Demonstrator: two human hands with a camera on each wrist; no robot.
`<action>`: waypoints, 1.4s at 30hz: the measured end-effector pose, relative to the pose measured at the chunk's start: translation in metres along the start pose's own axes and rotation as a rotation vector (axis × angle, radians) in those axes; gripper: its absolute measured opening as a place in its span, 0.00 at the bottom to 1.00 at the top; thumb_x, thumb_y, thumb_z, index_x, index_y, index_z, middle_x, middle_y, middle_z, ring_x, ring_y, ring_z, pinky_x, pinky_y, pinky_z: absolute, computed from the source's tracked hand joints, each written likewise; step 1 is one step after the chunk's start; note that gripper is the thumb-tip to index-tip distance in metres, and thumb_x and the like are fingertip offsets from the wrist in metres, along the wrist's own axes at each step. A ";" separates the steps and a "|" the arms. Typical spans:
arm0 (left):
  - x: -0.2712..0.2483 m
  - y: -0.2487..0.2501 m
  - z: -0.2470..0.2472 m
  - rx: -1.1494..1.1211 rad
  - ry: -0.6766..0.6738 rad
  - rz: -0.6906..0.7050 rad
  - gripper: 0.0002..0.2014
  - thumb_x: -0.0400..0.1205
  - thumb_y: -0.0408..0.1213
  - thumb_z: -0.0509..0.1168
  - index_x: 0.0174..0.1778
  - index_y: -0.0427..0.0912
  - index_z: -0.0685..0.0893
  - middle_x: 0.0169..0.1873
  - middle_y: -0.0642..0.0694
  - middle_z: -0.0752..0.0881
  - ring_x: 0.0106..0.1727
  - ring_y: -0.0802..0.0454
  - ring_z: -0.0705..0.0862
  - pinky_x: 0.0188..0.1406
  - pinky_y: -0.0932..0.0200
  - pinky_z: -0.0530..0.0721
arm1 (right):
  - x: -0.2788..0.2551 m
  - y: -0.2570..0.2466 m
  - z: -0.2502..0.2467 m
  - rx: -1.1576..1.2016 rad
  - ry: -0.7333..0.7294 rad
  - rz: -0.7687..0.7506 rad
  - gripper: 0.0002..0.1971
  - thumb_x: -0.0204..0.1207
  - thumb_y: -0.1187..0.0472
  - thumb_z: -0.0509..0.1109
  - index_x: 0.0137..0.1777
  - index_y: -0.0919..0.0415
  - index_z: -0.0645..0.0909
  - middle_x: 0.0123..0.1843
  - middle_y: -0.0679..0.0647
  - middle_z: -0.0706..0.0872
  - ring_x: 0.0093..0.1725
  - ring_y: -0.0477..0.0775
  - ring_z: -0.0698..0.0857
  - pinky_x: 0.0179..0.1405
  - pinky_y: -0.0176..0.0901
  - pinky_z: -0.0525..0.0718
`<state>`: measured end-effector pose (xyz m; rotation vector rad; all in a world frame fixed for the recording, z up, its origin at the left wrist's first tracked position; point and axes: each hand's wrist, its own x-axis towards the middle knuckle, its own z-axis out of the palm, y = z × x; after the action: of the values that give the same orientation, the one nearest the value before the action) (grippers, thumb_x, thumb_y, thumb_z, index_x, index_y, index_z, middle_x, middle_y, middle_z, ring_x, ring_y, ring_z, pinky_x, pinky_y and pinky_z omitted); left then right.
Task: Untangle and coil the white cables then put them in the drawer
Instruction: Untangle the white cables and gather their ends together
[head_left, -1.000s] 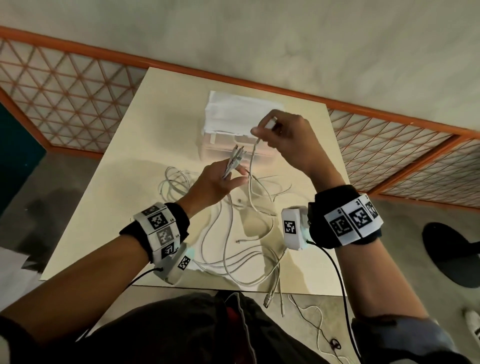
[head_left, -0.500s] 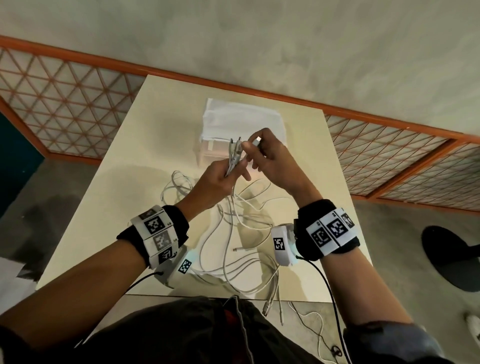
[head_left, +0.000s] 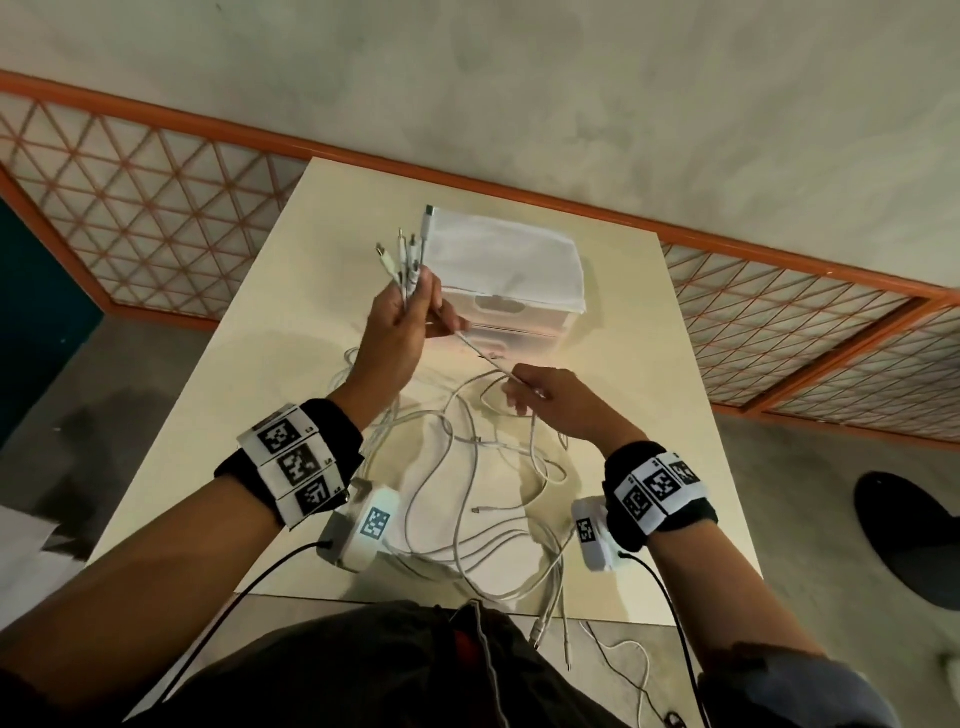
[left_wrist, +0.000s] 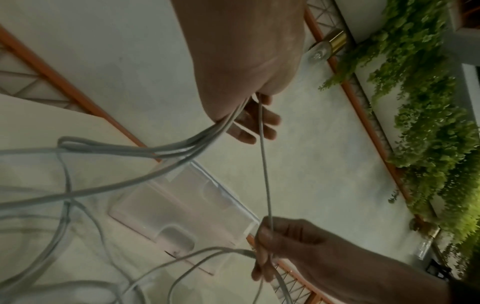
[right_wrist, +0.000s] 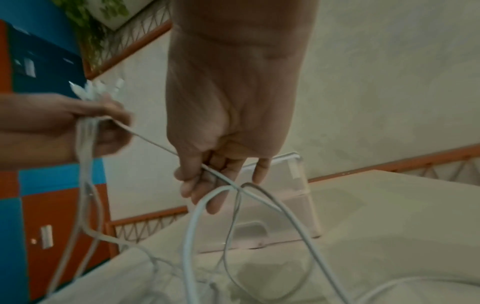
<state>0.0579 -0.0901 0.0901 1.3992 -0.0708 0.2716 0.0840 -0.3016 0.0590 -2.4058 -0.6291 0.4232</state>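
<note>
My left hand (head_left: 410, 312) is raised over the table and grips a bunch of white cable ends (head_left: 408, 254), plugs fanned upward; the same bunch (right_wrist: 96, 90) shows in the right wrist view. One cable (head_left: 483, 353) runs taut from it down to my right hand (head_left: 535, 395), which pinches it between thumb and fingers (right_wrist: 197, 176). In the left wrist view that strand (left_wrist: 265, 164) stretches between both hands. The other white cables (head_left: 483, 499) lie tangled on the table, some hanging over the near edge. The white drawer box (head_left: 509, 291) stands behind the hands, its drawers closed.
The cream table (head_left: 260, 322) stands against a pale wall with orange lattice panels (head_left: 130, 208). More cable (head_left: 623, 654) lies on the floor by the near edge. A dark round base (head_left: 914, 540) sits on the floor at right.
My left hand has lifted the bunch of plugs higher and leftward. My right hand has slid down and right along one cable, pulling it taut away from the bunch.
</note>
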 end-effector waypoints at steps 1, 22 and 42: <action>0.001 0.004 0.000 -0.026 0.025 0.015 0.18 0.90 0.38 0.46 0.35 0.42 0.70 0.20 0.54 0.76 0.27 0.54 0.82 0.40 0.55 0.87 | -0.001 0.010 -0.001 -0.075 0.010 0.020 0.13 0.85 0.55 0.59 0.42 0.59 0.80 0.35 0.46 0.86 0.37 0.40 0.83 0.54 0.42 0.77; -0.008 -0.027 0.007 0.431 -0.180 -0.084 0.13 0.81 0.46 0.64 0.43 0.40 0.86 0.37 0.43 0.89 0.42 0.46 0.87 0.47 0.52 0.80 | 0.015 -0.051 -0.025 0.025 -0.006 -0.055 0.12 0.83 0.61 0.62 0.47 0.63 0.87 0.33 0.43 0.79 0.31 0.36 0.78 0.34 0.24 0.73; 0.015 -0.029 -0.048 0.718 0.404 -0.146 0.17 0.85 0.41 0.59 0.48 0.26 0.80 0.44 0.26 0.84 0.47 0.30 0.82 0.39 0.49 0.72 | -0.007 0.034 -0.003 -0.490 0.235 0.174 0.19 0.79 0.67 0.64 0.66 0.48 0.80 0.78 0.57 0.64 0.72 0.64 0.66 0.69 0.64 0.61</action>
<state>0.0740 -0.0452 0.0568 2.0180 0.5062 0.4814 0.0910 -0.3301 0.0409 -2.9328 -0.4565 0.0496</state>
